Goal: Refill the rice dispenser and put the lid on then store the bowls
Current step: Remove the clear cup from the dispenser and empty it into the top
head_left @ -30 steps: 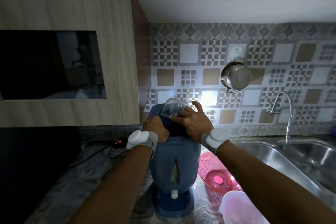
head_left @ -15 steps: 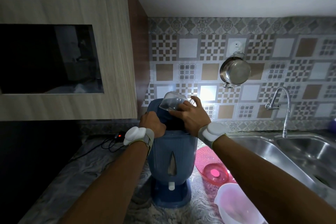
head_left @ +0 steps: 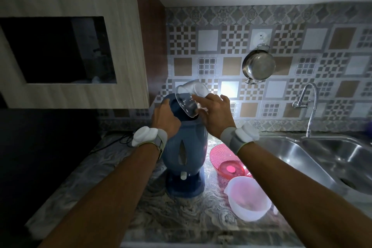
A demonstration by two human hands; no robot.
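Note:
A tall blue rice dispenser (head_left: 184,159) stands on the marble counter, its top open. My right hand (head_left: 214,113) holds a clear bowl (head_left: 188,98) tipped over that opening, mouth facing down and left. My left hand (head_left: 164,117) grips the dispenser's upper rim on the left side. Right of the dispenser lie a pink perforated bowl (head_left: 227,159) and, nearer to me, a white bowl (head_left: 248,197). No lid can be made out in the dim light.
A double steel sink (head_left: 330,159) with a tap (head_left: 310,104) fills the right side. A steel pot (head_left: 258,65) hangs on the tiled wall. A wooden cabinet (head_left: 124,46) with a dark niche overhangs the left; cables (head_left: 120,141) lie behind the dispenser.
The clear bowl has been tipped further over the dispenser's opening, and my right hand has shifted with it. The left hand stays on the rim.

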